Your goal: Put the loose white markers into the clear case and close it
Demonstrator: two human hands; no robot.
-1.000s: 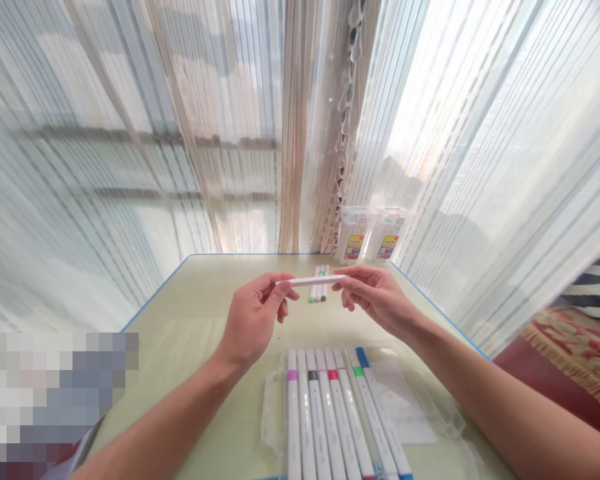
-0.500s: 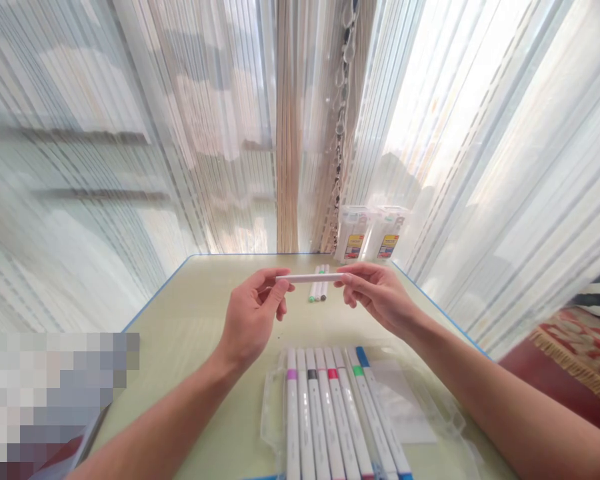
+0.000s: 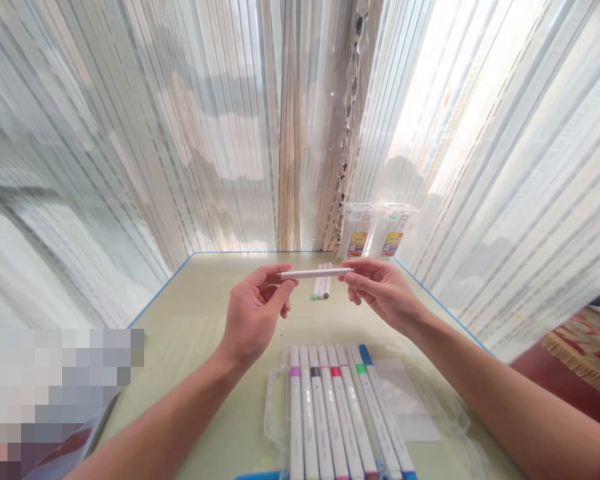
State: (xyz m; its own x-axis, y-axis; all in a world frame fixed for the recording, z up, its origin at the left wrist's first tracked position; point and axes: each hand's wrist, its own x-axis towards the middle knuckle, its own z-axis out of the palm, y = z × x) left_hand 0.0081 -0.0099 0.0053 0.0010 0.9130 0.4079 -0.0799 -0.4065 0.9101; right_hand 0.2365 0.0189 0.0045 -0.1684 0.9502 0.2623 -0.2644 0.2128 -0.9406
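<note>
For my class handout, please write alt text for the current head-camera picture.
A person's left hand and right hand hold a white pen near its ends above a pale green table. Nearer the viewer lies a row of white pens, some with coloured bands; three more pens lie farther back, before two clear boxes and pale curtains.

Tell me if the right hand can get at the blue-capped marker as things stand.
Probably not without letting go: the right hand pinches the white pen, though nothing visibly covers the blue-capped marker.
</note>
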